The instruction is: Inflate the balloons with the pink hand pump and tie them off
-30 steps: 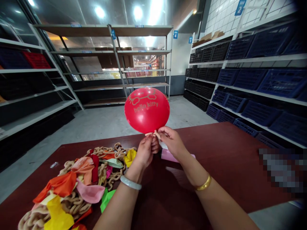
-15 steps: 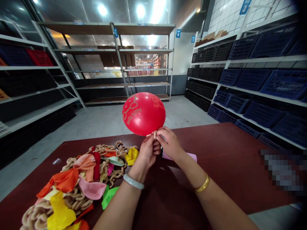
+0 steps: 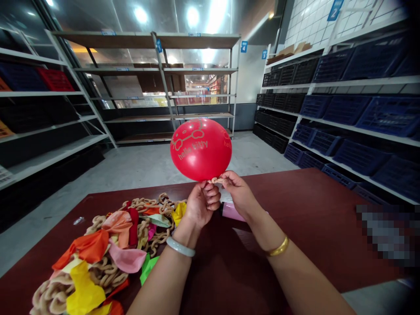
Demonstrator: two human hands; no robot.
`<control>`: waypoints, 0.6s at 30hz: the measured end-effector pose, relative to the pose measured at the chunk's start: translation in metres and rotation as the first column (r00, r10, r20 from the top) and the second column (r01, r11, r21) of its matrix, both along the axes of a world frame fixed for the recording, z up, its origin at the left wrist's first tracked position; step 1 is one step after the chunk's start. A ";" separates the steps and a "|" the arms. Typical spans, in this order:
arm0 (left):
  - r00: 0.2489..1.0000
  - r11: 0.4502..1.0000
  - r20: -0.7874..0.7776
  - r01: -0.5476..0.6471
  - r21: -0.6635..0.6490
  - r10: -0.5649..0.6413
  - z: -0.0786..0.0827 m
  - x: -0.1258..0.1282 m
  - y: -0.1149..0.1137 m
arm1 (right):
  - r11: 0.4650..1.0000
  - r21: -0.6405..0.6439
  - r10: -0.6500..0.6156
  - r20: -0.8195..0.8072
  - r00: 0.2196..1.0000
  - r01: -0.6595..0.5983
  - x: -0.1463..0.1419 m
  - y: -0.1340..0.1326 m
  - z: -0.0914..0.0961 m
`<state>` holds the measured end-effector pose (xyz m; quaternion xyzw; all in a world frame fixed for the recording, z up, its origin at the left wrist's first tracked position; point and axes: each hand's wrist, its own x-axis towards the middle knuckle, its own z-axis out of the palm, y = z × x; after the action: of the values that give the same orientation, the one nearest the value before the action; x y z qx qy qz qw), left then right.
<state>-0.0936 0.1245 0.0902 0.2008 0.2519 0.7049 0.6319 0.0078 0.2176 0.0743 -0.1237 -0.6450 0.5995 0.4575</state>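
Note:
An inflated red balloon (image 3: 201, 151) printed with "hello kitty" is held up over the far edge of the table. My left hand (image 3: 202, 203) is closed around its neck, just under the round body. Beside the neck, a short tan band-like piece (image 3: 215, 180) with a small knot or loop stretches across to my right hand (image 3: 236, 190). The thumb and forefinger of that hand pinch its outer end. Behind the right wrist lies a pink cylinder (image 3: 233, 211) with a dark end, partly covered.
On the left of the dark red table (image 3: 315, 227) lies a pile of flat coloured balloons (image 3: 85, 286) mixed with tan chain-like loops (image 3: 52, 293). Shelves (image 3: 197, 70) stand behind, and blue crates (image 3: 390, 114) fill the racks on the right. A blurred patch covers the right edge.
The balloon has risen slightly, shifted right and turned. My right hand has pulled away to the right, drawing out the end of the tan piece. My left hand has closed more tightly.

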 end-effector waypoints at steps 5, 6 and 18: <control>0.991 0.991 0.017 -0.132 -0.023 0.132 -0.002 0.003 0.003 | 0.985 -0.163 0.032 -0.108 0.994 -0.050 0.000 -0.003 0.000; 0.987 0.986 0.007 -0.162 -0.031 0.162 -0.004 0.005 0.005 | 0.979 -0.196 0.029 -0.125 0.992 -0.053 0.000 -0.004 0.002; 0.903 0.909 -0.146 -0.415 -0.045 0.405 -0.012 0.007 0.013 | 0.983 -0.117 -0.140 0.038 0.989 0.143 -0.003 -0.007 -0.006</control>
<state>-0.0867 0.1371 0.0781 0.1661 0.3563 0.7971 0.4583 0.0043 0.2102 0.0680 -0.2054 -0.6042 0.6011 0.4810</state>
